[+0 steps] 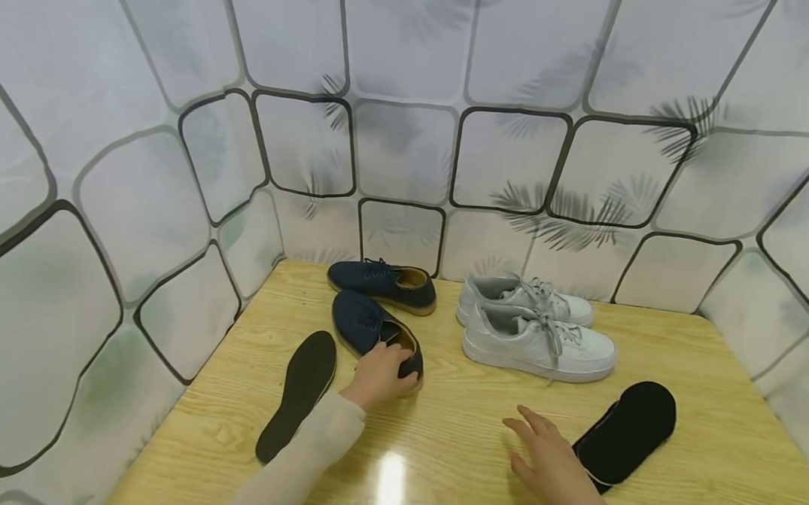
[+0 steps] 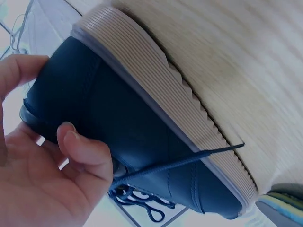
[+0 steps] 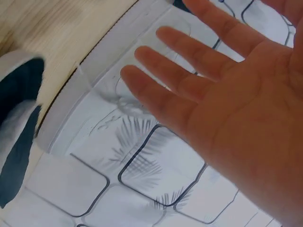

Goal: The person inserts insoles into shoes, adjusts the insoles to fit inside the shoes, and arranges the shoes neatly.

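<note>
At 10 o'clock from the middle of the table, a person's left hand, its arm in a pale sleeve, grips the near navy shoe by the heel, fingers and thumb curled round its back part. The toe of that shoe points between 10 and 11 o'clock, and the left wrist view shows its ribbed pale sole and a loose dark lace. Just beyond, at 12 o'clock from it, stands the far navy shoe, while a dark insole lies flat at 8 o'clock. Two white sneakers stand side by side at 3 o'clock from the held shoe, toes toward 3. Near the table's 5 o'clock, the right hand holds nothing, its fingers extended and apart. A black flat item lies at 2 o'clock from that hand.
</note>
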A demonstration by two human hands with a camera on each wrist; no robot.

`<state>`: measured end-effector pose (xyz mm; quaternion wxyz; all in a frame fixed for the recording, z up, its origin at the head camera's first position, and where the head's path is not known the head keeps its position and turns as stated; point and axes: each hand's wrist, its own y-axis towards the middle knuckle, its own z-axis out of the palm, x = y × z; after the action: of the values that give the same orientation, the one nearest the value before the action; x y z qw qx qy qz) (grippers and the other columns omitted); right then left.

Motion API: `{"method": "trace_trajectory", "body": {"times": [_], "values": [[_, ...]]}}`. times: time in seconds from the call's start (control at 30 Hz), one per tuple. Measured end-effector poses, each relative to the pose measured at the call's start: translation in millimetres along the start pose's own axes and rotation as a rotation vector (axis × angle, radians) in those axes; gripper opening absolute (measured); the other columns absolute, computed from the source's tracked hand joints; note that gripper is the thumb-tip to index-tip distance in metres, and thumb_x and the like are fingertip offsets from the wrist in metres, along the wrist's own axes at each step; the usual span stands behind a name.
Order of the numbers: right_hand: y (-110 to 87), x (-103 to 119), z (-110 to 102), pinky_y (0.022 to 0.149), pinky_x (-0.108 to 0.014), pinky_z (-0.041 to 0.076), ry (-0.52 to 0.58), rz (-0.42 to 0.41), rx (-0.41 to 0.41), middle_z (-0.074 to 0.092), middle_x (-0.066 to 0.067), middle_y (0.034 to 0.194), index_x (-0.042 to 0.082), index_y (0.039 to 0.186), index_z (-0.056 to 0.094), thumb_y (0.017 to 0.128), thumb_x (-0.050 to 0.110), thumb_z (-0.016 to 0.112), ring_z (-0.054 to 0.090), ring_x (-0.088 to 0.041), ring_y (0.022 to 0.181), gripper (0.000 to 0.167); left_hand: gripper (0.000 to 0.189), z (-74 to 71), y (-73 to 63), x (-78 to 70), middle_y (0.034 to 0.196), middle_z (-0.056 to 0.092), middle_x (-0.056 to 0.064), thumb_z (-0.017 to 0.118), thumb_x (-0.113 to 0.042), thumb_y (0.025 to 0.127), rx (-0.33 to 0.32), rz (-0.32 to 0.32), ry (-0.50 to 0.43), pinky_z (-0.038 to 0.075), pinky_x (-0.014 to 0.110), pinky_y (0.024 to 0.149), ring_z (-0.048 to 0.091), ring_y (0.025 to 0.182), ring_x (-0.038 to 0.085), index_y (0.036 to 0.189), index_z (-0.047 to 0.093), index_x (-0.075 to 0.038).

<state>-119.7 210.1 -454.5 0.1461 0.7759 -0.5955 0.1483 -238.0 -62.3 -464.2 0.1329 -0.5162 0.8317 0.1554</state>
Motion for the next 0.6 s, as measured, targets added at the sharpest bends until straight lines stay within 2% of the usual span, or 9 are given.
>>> {"method": "trace_trajectory", "body": {"times": [0.1,0.37,0.53,0.6], "values": [[3.6,8,2,0.089,-0.058,0.044,0.027,-0.038,0.007,0.051,-0.022,0.134,0.006,0.119,0.063,0.081,0.01,0.075,0.05,-0.043,0.119,0.04,0.038,-0.8,-5.3,1.1,0.106,0.066,0.008,0.068,-0.028,0.089,0.004,0.052,0.003,0.051,0.044,0.083,0.059,0.093,0.028,0.119,0.067,-0.006],[19.1,33,13,0.085,-0.058,0.046,0.048,-0.246,-0.023,0.052,-0.026,0.129,0.002,0.12,0.059,0.081,0.01,0.075,0.053,-0.043,0.114,0.043,0.031,-8.8,-18.7,8.7,0.11,0.067,0.005,0.068,-0.028,0.089,0.076,0.215,0.021,0.048,0.041,0.091,0.061,0.098,0.024,0.114,0.07,-0.01],[34.2,54,19,0.09,-0.055,0.045,0.068,-0.273,-0.045,0.05,-0.026,0.131,-0.003,0.131,0.051,0.086,0.014,0.071,0.051,-0.042,0.118,0.052,0.025,-11.9,-23.8,16.0,0.101,0.067,-0.001,0.069,-0.028,0.088,0.099,0.328,0.047,0.046,0.039,0.095,0.059,0.09,0.017,0.108,0.072,-0.013],[42.0,62,21,0.092,-0.054,0.044,0.076,-0.275,-0.044,0.048,-0.025,0.133,-0.002,0.134,0.048,0.088,0.017,0.07,0.05,-0.041,0.12,0.055,0.026,-14.0,-26.0,18.7,0.102,0.067,-0.001,0.07,-0.028,0.087,0.11,0.356,0.062,0.046,0.038,0.096,0.06,0.093,0.017,0.109,0.072,-0.013]]}}
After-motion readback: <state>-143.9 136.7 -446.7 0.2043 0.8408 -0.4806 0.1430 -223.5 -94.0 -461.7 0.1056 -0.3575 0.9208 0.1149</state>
